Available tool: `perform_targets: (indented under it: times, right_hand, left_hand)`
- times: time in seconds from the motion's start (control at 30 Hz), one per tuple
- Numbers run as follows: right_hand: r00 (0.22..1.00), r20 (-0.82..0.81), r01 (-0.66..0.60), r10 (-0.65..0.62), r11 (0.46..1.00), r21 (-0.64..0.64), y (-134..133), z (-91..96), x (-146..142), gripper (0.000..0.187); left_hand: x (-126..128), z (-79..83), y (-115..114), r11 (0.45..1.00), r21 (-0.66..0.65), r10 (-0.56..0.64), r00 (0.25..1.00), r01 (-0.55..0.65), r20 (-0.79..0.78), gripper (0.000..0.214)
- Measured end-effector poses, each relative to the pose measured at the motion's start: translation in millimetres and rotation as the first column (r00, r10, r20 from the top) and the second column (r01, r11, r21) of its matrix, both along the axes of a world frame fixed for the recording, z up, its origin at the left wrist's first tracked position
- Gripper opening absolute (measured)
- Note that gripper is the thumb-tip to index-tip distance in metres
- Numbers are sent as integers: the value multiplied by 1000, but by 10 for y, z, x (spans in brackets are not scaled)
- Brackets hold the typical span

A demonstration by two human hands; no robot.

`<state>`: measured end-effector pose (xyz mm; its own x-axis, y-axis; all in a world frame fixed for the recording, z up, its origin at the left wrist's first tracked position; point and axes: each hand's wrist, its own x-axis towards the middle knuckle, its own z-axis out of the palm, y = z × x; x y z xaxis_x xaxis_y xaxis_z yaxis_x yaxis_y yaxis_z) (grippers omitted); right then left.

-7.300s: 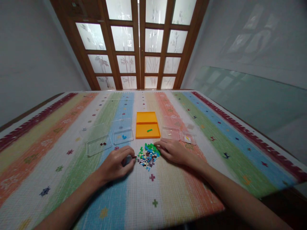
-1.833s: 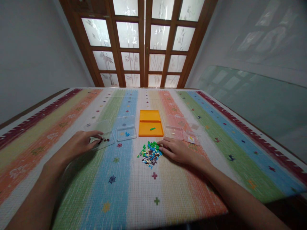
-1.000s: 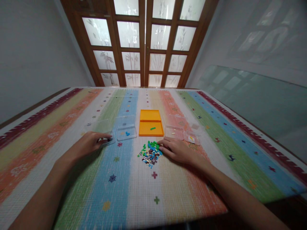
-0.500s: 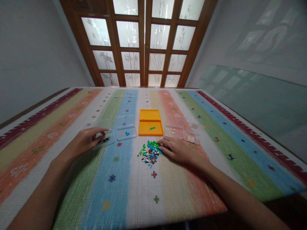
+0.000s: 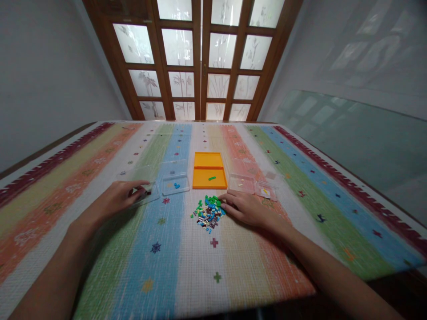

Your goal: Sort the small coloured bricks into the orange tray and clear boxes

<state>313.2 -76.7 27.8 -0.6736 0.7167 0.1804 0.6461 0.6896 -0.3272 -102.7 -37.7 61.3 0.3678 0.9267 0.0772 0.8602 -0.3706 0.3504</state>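
Note:
My left hand (image 5: pixel 120 195) hovers over a clear plastic box (image 5: pixel 154 195) at the left, its thumb and index finger apart. A few small dark pieces (image 5: pixel 148 192) show by the fingertips inside that box. At the right edge of a heap of tiny building bricks (image 5: pixel 210 215), my right hand (image 5: pixel 243 208) rests with its index finger and thumb apart, touching the green bricks (image 5: pixel 216 201). Blue, brown, green and pale bricks are mixed in the heap. Its other fingers are partly hidden behind the hand.
Behind the heap lies an open orange case (image 5: pixel 200 180) holding a green brick (image 5: pixel 212 178). A clear box (image 5: pixel 165 191) with blue bricks (image 5: pixel 176 186) stands left of it. To the right are a clear box (image 5: pixel 233 183) with pale pieces and a smaller box (image 5: pixel 273 196) with yellow pieces.
My left hand has shifted very slightly, its thumb and index finger coming a little closer together over the box. My right hand has stayed at the heap.

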Motion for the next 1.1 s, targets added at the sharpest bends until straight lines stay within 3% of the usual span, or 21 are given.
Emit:
perform_targets:
  times: [0.2,0.47,0.63,0.9,1.1]
  right_hand:
    - [1000,-11,1,-1,1000,-6,0,6,-4,21]
    - [1000,-2,-8,8,1000,-5,3,1,12,24]
    - [1000,-7,-5,4,1000,-16,-2,3,8,24]
    - [1000,-8,-2,2,1000,-8,3,-10,9,22]
    - [1000,-4,-5,5,1000,-11,1,4,4,22]
  left_hand:
    - [31,49,-21,1000,18,-17,1000,17,12,43]
    - [67,-127,40,998,-34,-56,996,59,68,39]
    - [26,-176,60,998,26,-54,997,52,62,44]
    - [-3,-167,67,997,64,-47,998,44,51,44]
    - [-14,-66,30,987,153,-52,996,41,66,37]
